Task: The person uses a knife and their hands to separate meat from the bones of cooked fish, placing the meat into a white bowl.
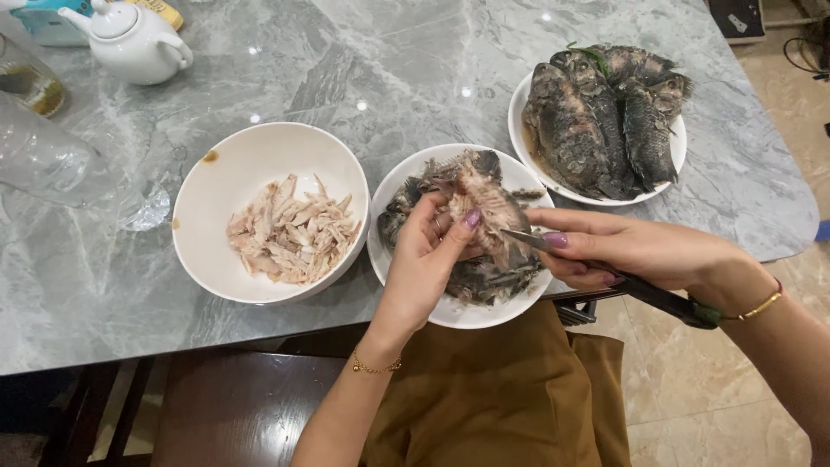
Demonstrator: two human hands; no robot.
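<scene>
Grey marble table (363,52) under everything, and I'm working right at its near edge. My left hand (428,255) has its fingers curled snug around a cooked fish (484,203), holding it up over the middle bowl (450,310), thumb pressed into the pale flesh. That bowl overhangs the near table edge a little, so not much slack on my side. My right hand (644,251) is wrapped around a dark-handled knife (631,284), index finger stretched along the top, with the blade tip touching the fish just beside my left thumb. Skin and bone scraps sit in the bowl under the fish.

To the left, nearly touching the middle bowl, is a bigger white bowl (251,160) with a pile of shredded fish meat (290,233) in its right half; its near rim also comes close to the edge. Far right there's a plate (519,112) stacked with whole dark fish (596,117), its rim just beside the far side of my working bowl, so those three dishes are packed tight. Most of the open room is across the far middle of the marble. A white teapot (130,39) sits in the far left corner, with a clear plastic bottle (43,156) lying along the left side. The table's right corner is rounded, well apart from my knife hand.
</scene>
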